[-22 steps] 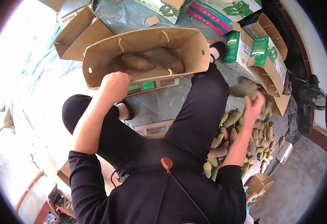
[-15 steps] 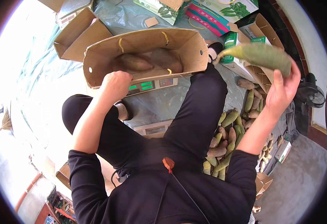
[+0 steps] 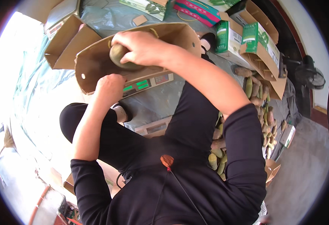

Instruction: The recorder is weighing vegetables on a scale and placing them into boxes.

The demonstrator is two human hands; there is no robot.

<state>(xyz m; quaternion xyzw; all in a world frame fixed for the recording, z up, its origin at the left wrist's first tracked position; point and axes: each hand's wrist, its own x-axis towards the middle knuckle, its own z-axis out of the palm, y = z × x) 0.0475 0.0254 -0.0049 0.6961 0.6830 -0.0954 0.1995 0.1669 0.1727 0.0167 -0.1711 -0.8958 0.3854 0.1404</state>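
Note:
An open cardboard box with yellow cord handles rests on a digital scale in front of my legs. My right hand is wrapped around a long green radish, which it holds inside the box opening, one rounded end showing. At the near left rim of the box, my left hand is closed on the cardboard edge. My right hand and forearm hide most of the box's inside, including the roots on its bottom.
Several green and reddish-brown roots lie heaped at my right. Beyond them stand open printed cartons and a black fan. Another open carton sits at the far left. A magenta and teal box lies at the back.
My right hand has swung left from above the cartons, bringing the green radish into the box. My left hand keeps its hold on the rim. The view has shifted slightly.

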